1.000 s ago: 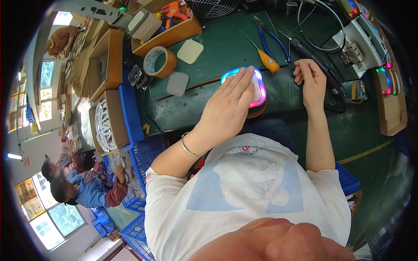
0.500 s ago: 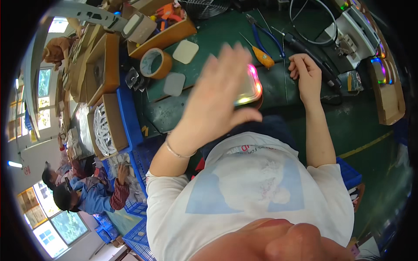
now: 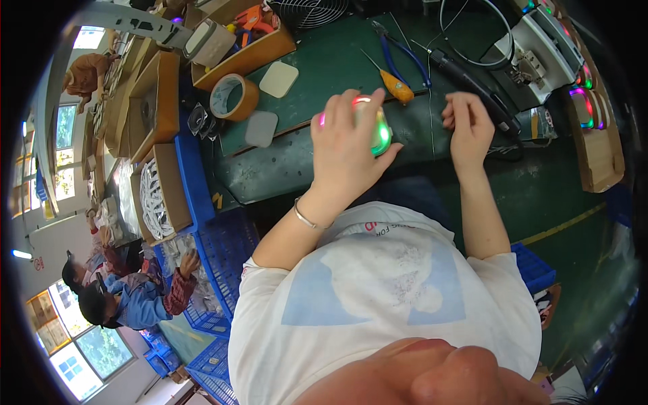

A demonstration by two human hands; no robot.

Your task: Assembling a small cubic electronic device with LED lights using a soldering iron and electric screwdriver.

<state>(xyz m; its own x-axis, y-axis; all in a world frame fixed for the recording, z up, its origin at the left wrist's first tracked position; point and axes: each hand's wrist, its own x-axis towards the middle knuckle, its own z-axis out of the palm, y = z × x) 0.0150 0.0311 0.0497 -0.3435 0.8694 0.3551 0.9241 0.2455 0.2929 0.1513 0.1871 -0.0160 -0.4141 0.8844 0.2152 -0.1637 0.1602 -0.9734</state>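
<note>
My left hand (image 3: 347,138) lies over a rounded-square device (image 3: 383,135) whose rim glows green, red and pink. The fingers bend over its far side and the thumb lies along its near right corner. Much of the device is hidden under the hand. My right hand (image 3: 468,125) rests to the right, near the bench edge, its fingers loosely curled in and nothing visible in them. Beyond the hands lie a screwdriver with an orange-yellow handle (image 3: 397,88) and blue-handled pliers (image 3: 412,61). A black cylindrical tool (image 3: 476,88) lies beside my right hand.
A tape roll (image 3: 234,98), a cream square pad (image 3: 279,79) and a grey one (image 3: 261,128) lie on the left of the green bench. Cardboard boxes (image 3: 160,108) and a blue crate (image 3: 226,253) stand farther left. Lit devices (image 3: 586,108) sit in a tray at right. Co-workers (image 3: 128,300) are at left.
My left hand has come down onto the glowing device, its fingers now bent instead of flat above it. The rim's colours have changed. My right hand stays in place with its fingers slightly more curled.
</note>
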